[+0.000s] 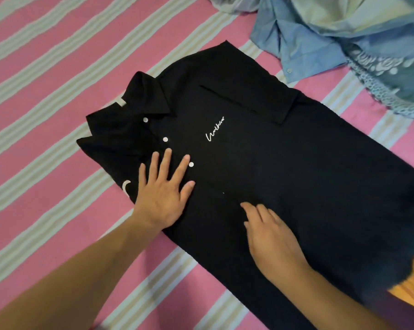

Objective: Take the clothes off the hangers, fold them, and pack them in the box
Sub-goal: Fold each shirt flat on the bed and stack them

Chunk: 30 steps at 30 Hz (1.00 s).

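Observation:
A black collared shirt [260, 163] with white buttons and small white script lies flat on the striped bed, collar to the left, both sides folded in to a long narrow shape. My left hand [164, 194] presses flat on it just below the buttons, fingers spread and straight. My right hand [270, 236] rests flat on the shirt's middle, fingers straight and pointing toward the collar. No hanger and no box are in view.
The bed cover [58, 67] has pink, white and beige stripes. A heap of other clothes [344, 32], with a light blue shirt and a patterned blue-grey fabric, lies at the top right. An orange patch [413, 289] shows at the right edge.

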Motion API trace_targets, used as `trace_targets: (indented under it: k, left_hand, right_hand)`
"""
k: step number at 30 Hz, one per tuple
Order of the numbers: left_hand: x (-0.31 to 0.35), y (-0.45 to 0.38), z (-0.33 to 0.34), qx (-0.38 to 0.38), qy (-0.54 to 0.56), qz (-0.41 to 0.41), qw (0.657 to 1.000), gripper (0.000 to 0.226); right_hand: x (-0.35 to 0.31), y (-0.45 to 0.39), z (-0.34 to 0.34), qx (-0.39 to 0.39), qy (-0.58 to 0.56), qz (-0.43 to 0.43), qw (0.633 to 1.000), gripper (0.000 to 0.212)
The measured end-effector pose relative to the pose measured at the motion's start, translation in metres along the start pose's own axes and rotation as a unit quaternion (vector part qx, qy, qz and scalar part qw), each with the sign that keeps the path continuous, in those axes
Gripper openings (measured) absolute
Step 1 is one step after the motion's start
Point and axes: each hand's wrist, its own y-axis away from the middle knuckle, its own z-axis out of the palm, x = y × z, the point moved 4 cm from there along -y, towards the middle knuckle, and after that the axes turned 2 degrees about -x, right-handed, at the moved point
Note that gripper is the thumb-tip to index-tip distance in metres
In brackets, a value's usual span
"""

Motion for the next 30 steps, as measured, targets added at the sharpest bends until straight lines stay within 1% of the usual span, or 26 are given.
trace_targets:
  k: [2,4,6,7,8,9,10,12,14,16,18,19,21,23,24,26,28,30]
  left_hand:
    - [-0.002,-0.010,0.009,-0.020,-0.016,-0.006,1.000,0.068]
    - [0.002,-0.014,0.004,-0.024,-0.034,-0.025,0.999,0.067]
    - [0.013,-0.016,-0.018,0.007,-0.040,-0.029,0.999,0.066]
    - [0.021,-0.021,-0.034,0.037,-0.027,-0.007,0.999,0.064]
    - [0.032,-0.031,-0.050,0.073,-0.015,0.034,0.997,0.059]
    - [0.044,-0.046,-0.066,0.105,-0.007,0.082,0.991,0.055]
    - [0.059,-0.066,-0.081,0.119,-0.002,0.125,0.985,0.054]
    - [0.095,-0.115,-0.104,0.106,-0.013,0.184,0.977,0.057]
    - [0.133,-0.168,-0.118,0.068,-0.043,0.227,0.970,0.066]
    - [0.161,-0.218,-0.126,0.049,-0.128,0.267,0.954,0.074]
    - [0.175,-0.258,-0.126,0.019,-0.217,0.275,0.936,0.076]
    - [0.177,-0.271,-0.125,0.002,-0.239,0.271,0.932,0.077]
    - [0.178,-0.285,-0.120,-0.022,-0.264,0.256,0.930,0.072]
    - [0.179,-0.290,-0.120,-0.030,-0.300,0.258,0.918,0.064]
    - [0.179,-0.288,-0.124,-0.030,-0.300,0.257,0.918,0.061]
    - [0.168,-0.276,-0.137,-0.017,-0.241,0.247,0.939,0.050]
    - [0.146,-0.251,-0.154,0.023,-0.165,0.239,0.957,0.037]
    - [0.120,-0.215,-0.165,0.063,-0.114,0.215,0.968,0.033]
  right_hand:
    - [0.025,0.027,0.004,0.008,0.044,-0.006,0.999,0.065]
    - [0.050,0.045,-0.009,0.037,0.046,-0.021,0.998,0.057]
    - [0.077,0.048,-0.038,0.080,0.005,-0.010,0.997,0.048]
    - [0.097,0.042,-0.056,0.109,-0.020,0.014,0.994,0.047]
    - [0.120,0.033,-0.075,0.141,-0.031,0.051,0.988,0.049]
    - [0.151,0.022,-0.091,0.168,-0.020,0.091,0.981,0.051]
    - [0.182,0.011,-0.106,0.182,0.005,0.137,0.974,0.054]
    - [0.240,-0.007,-0.123,0.167,0.039,0.225,0.959,0.058]
    - [0.274,-0.019,-0.128,0.131,0.045,0.262,0.955,0.059]
    - [0.291,-0.026,-0.129,0.102,0.030,0.251,0.962,0.060]
    - [0.302,-0.028,-0.133,0.077,-0.016,0.234,0.969,0.052]
    - [0.309,-0.027,-0.135,0.054,-0.034,0.232,0.971,0.046]
    - [0.317,-0.019,-0.136,0.010,-0.031,0.227,0.973,0.036]
    - [0.319,-0.009,-0.138,0.011,-0.021,0.215,0.976,0.028]
    - [0.316,-0.002,-0.140,0.022,-0.019,0.205,0.978,0.025]
    - [0.303,0.013,-0.148,0.050,-0.004,0.173,0.984,0.022]
    - [0.279,0.034,-0.156,0.101,0.048,0.104,0.988,0.023]
    - [0.248,0.062,-0.158,0.134,0.081,0.029,0.987,0.023]
